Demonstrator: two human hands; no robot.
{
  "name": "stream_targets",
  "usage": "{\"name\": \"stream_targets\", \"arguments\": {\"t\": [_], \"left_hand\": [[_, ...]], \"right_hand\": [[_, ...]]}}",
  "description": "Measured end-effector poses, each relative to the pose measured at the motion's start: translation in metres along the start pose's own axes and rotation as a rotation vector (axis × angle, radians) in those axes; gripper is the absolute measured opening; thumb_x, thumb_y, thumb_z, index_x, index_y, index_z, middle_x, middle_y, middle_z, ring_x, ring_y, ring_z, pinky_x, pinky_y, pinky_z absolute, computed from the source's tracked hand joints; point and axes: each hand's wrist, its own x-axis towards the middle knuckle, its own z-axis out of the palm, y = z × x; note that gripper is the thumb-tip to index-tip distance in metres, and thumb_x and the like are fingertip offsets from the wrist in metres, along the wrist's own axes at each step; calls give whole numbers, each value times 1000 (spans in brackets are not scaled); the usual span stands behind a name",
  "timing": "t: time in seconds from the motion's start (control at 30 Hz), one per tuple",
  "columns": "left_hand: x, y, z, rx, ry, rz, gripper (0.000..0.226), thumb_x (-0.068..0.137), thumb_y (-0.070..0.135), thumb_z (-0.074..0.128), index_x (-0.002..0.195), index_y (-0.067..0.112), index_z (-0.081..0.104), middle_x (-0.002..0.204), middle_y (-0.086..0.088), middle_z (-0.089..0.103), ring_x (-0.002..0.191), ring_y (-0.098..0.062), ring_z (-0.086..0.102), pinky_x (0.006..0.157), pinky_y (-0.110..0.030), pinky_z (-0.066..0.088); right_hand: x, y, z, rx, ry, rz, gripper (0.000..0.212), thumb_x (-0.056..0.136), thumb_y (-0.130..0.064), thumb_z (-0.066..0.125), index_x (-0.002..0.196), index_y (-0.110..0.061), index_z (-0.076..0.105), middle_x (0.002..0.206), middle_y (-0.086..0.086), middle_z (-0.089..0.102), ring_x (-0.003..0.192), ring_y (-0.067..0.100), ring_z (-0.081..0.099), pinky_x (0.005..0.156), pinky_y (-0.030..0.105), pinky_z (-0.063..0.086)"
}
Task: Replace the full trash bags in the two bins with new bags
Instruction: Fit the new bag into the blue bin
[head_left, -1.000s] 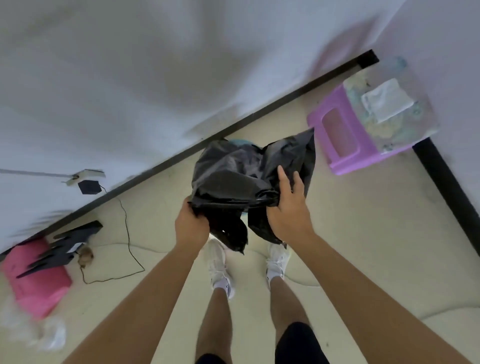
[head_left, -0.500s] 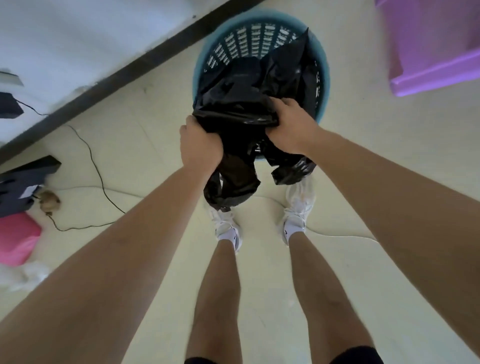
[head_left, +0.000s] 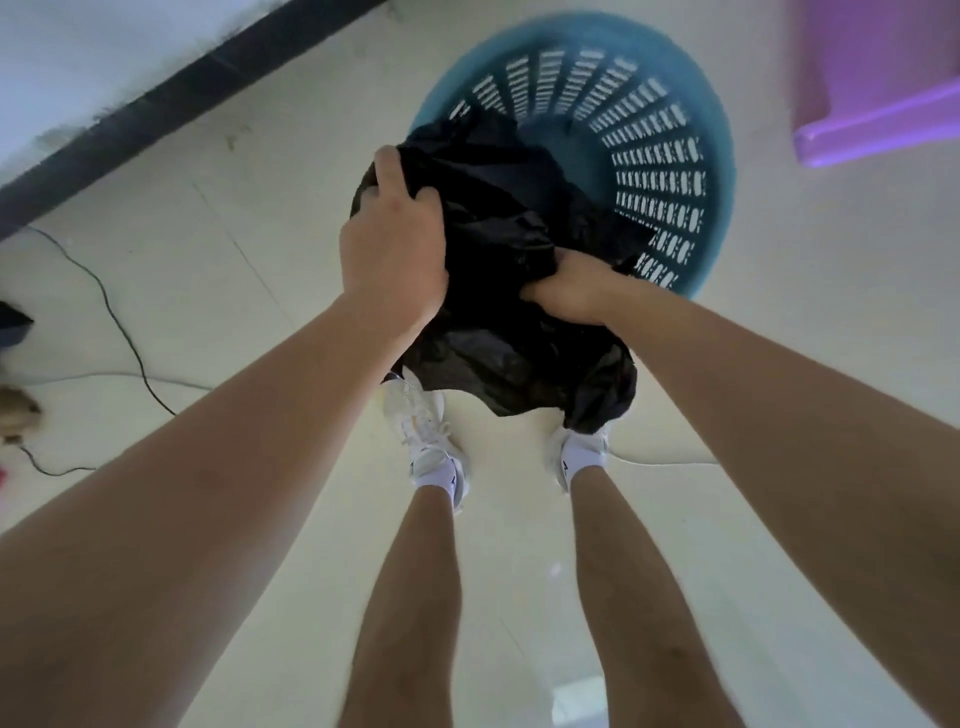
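Observation:
A round blue slatted bin stands on the pale floor in front of my feet. A crumpled black trash bag hangs over the bin's near left rim, its lower part drooping toward my shoes. My left hand grips the bag's upper left edge with curled fingers. My right hand is pushed into the bag's folds at the near rim; its fingers are hidden in the plastic. The far and right inside walls of the bin are bare.
A purple plastic stool sits at the top right, close to the bin. A black skirting board runs along the wall at the upper left. A thin black cable snakes across the floor at the left.
I have leaned closer over the bin. The bag has dropped lower onto the bin's near left rim, and my right hand has sunk into its folds.

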Motion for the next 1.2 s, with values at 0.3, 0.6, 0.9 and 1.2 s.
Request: {"name": "stream_targets", "arguments": {"t": [0.3, 0.6, 0.9, 1.2], "left_hand": [[27, 29, -3, 95, 128, 564, 46, 82, 9, 60, 127, 11, 58, 142, -12, 49, 118, -38, 49, 89, -46, 41], [28, 61, 28, 636, -193, 646, 26, 90, 22, 55, 114, 21, 62, 114, -3, 65, 124, -30, 39, 113, -47, 17], [12, 40, 16, -370, -253, 224, 60, 89, 5, 52, 146, 14, 36, 135, -15, 52, 122, -35, 52, 101, -44, 44], [20, 56, -26, 46, 196, 402, 56, 83, 17, 58, 137, 8, 41, 130, -18, 48, 116, -36, 47, 90, -48, 43]], "right_hand": [[-19, 43, -37, 46, 403, 88, 50, 92, -19, 55, 140, -8, 43, 136, 25, 44, 121, 45, 50, 104, 42, 41], [-13, 91, -22, -181, 365, 127, 57, 89, -22, 63, 141, -12, 41, 135, 20, 45, 123, 42, 51, 101, 48, 45], [-38, 75, -26, -205, 346, -206, 64, 91, -34, 67, 145, -14, 40, 131, 15, 50, 120, 36, 54, 98, 42, 47], [-61, 94, -47, 7, 769, -118, 60, 95, -58, 50, 137, -16, 42, 135, 9, 45, 120, 32, 52, 92, 45, 45]]}}
